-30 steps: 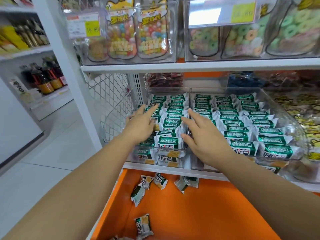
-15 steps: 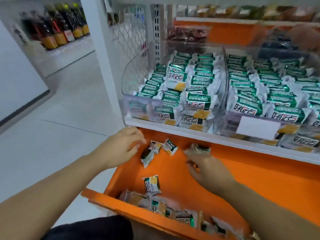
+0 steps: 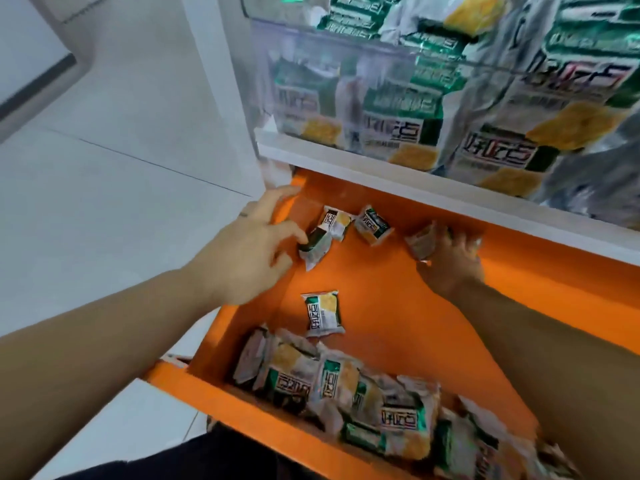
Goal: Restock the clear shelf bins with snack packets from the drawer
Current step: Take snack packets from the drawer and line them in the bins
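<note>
Gripped a blurred snack packet point(image 3: 420, 242) with the right hand point(image 3: 450, 263), fingers curled over it, deep inside the orange drawer point(image 3: 398, 306) against its back wall. Could not tell, through the motion blur, whether a second packet sat under those fingers. Held the left hand point(image 3: 249, 251) over the drawer's left wall, fingers spread and nothing pinched. Touched, or very nearly touched, one fingertip to a dark-ended packet point(image 3: 313, 249) at the drawer's back left. Saw two others along the drawer's back: a yellow-faced packet point(image 3: 334, 221) overlapping the dark-ended one's top, and a tilted packet point(image 3: 374, 226) nearer the back middle, apart from the blurred one. Found a lone packet point(image 3: 323, 313) lying flat in the middle of the drawer floor, well apart from the rest. Found a heap of packets point(image 3: 346, 393) jumbled against the drawer's front wall, green, white and yellow wrappers overlapping, stretching toward the front right corner. Above the drawer, noted a white shelf edge point(image 3: 346, 161) carrying a clear bin point(image 3: 298, 64) packed up to its front wall with like green-and-yellow packets, some upright, some leaning. Left of the drawer, saw pale floor tiles point(image 3: 104, 150); at its front, a strip of dark clothing point(image 3: 207, 455).
</note>
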The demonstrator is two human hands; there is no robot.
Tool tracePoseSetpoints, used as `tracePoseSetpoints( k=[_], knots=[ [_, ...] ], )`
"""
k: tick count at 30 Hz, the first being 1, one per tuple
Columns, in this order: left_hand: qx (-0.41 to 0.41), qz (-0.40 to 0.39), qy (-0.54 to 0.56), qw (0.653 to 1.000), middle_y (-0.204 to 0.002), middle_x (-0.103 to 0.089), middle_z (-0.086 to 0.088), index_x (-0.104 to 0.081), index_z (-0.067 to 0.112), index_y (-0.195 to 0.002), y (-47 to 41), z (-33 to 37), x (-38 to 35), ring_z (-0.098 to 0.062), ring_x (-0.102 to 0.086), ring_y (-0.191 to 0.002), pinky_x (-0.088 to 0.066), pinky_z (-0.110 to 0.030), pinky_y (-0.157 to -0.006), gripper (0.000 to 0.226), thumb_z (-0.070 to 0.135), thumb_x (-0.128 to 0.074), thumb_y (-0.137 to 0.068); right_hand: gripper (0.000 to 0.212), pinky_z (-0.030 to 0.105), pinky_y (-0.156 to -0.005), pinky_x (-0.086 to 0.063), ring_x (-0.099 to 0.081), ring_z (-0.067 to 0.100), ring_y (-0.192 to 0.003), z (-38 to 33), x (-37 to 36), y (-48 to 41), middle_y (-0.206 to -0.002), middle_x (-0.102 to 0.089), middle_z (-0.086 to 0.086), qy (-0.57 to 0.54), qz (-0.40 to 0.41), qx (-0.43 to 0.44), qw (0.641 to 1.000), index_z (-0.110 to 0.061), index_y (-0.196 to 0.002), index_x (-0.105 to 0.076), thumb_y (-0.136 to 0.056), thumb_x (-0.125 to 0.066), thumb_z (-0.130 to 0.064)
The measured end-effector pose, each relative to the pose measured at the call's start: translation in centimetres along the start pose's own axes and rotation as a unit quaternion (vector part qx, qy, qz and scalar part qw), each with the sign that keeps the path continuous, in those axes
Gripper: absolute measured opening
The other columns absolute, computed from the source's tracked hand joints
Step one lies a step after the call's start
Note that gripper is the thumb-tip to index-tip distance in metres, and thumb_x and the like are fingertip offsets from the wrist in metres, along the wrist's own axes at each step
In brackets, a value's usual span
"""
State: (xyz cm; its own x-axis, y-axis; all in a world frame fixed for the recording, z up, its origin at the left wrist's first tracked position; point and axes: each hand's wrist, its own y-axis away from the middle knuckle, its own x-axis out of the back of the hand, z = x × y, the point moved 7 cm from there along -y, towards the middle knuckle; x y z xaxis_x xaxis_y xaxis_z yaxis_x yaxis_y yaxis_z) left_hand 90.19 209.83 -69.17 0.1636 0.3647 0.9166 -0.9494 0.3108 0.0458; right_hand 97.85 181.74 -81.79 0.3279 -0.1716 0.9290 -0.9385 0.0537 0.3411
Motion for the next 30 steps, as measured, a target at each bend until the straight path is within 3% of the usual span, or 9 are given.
tracePoseSetpoints(
  k=[6,9,12,14,18,20,24,27,30],
  knots=[
    [0.018,-0.002,0.007,1.000,-0.155,-0.012,0.005,-0.063,0.031,-0.111,-0.3,-0.1,0.0,-0.027,-0.032,-0.136,-0.034,-0.041,-0.110,0.034,0.031,-0.047,-0.081,0.097,0.046,-0.111,-0.026,-0.005,0.032,-0.145,0.4,-1.8,-0.3,-0.157,-0.010,0.012,0.024,-0.010,0.012,1.000,-0.023,-0.153,0.006,-0.085,-0.063,-0.040],
    [0.020,0.001,0.004,1.000,-0.156,-0.010,0.006,-0.063,0.030,-0.112,-0.3,-0.1,-0.1,-0.027,-0.030,-0.137,-0.035,-0.039,-0.108,0.027,0.021,-0.056,-0.087,0.091,0.041,-0.109,-0.028,-0.022,0.033,-0.139,-1.6,-2.7,2.5,-0.153,-0.019,0.012,0.096,-0.017,0.092,0.991,-0.024,-0.152,0.002,-0.087,-0.058,-0.044],
    [0.026,0.000,-0.001,1.000,-0.156,-0.009,0.008,-0.062,0.030,-0.114,-0.2,0.0,-0.1,-0.027,-0.031,-0.137,-0.036,-0.038,-0.105,0.028,0.019,-0.057,-0.089,0.078,0.040,-0.113,-0.022,-0.025,0.029,-0.140,-3.9,-5.2,6.0,-0.158,-0.011,0.005,0.155,-0.095,0.190,0.965,-0.025,-0.152,-0.006,-0.092,-0.051,-0.045],
    [0.027,-0.001,-0.002,1.000,-0.156,-0.009,0.008,-0.062,0.030,-0.114,-0.2,0.1,-0.1,-0.026,-0.030,-0.137,-0.035,-0.038,-0.106,0.028,0.019,-0.057,-0.089,0.069,0.039,-0.114,-0.022,-0.026,0.026,-0.140,-4.2,-5.8,6.8,-0.158,-0.016,0.003,0.154,-0.115,0.210,0.959,-0.023,-0.151,-0.017,-0.093,-0.049,-0.043],
    [0.027,0.000,-0.006,1.000,-0.157,-0.009,0.007,-0.063,0.029,-0.113,-0.1,0.1,0.0,-0.027,-0.030,-0.138,-0.034,-0.038,-0.107,0.027,0.019,-0.057,-0.089,0.054,0.037,-0.108,-0.029,-0.029,0.024,-0.138,-3.4,-3.1,4.9,-0.152,-0.029,0.002,0.078,-0.036,0.184,0.979,-0.026,-0.143,-0.036,-0.092,-0.053,-0.032],
    [0.027,-0.002,-0.008,1.000,-0.157,-0.008,0.008,-0.062,0.029,-0.114,-0.1,0.1,0.0,-0.027,-0.030,-0.137,-0.035,-0.038,-0.107,0.028,0.019,-0.057,-0.088,0.064,0.041,-0.108,-0.031,-0.021,0.027,-0.142,-2.2,-2.4,3.2,-0.155,-0.019,0.005,0.078,-0.033,0.147,0.985,-0.025,-0.148,-0.026,-0.092,-0.055,-0.032],
    [0.024,0.002,0.000,1.000,-0.156,-0.010,0.007,-0.062,0.029,-0.113,-0.2,0.1,0.1,-0.028,-0.033,-0.135,-0.038,-0.040,-0.106,0.027,0.018,-0.058,-0.088,0.087,0.050,-0.109,-0.034,-0.003,0.033,-0.146,0.0,-3.9,0.7,-0.160,0.005,0.003,0.074,-0.124,0.106,0.984,-0.031,-0.152,-0.005,-0.087,-0.063,-0.029],
    [0.024,0.004,0.003,1.000,-0.156,-0.011,0.007,-0.062,0.030,-0.112,-0.2,0.1,0.0,-0.027,-0.033,-0.135,-0.038,-0.039,-0.105,0.027,0.019,-0.058,-0.088,0.078,0.046,-0.107,-0.035,-0.010,0.033,-0.143,0.3,-4.4,0.7,-0.157,-0.011,0.009,0.049,-0.111,0.098,0.988,-0.029,-0.151,-0.013,-0.089,-0.061,-0.028],
    [0.023,0.008,0.006,1.000,-0.156,-0.011,0.006,-0.063,0.029,-0.112,-0.2,0.0,0.0,-0.027,-0.033,-0.135,-0.037,-0.037,-0.103,0.026,0.018,-0.058,-0.089,0.059,0.040,-0.096,-0.041,-0.035,0.033,-0.129,0.3,-3.8,1.5,-0.136,-0.036,0.015,0.013,-0.060,0.081,0.995,-0.017,-0.143,-0.036,-0.092,-0.058,-0.034]
  ],
)
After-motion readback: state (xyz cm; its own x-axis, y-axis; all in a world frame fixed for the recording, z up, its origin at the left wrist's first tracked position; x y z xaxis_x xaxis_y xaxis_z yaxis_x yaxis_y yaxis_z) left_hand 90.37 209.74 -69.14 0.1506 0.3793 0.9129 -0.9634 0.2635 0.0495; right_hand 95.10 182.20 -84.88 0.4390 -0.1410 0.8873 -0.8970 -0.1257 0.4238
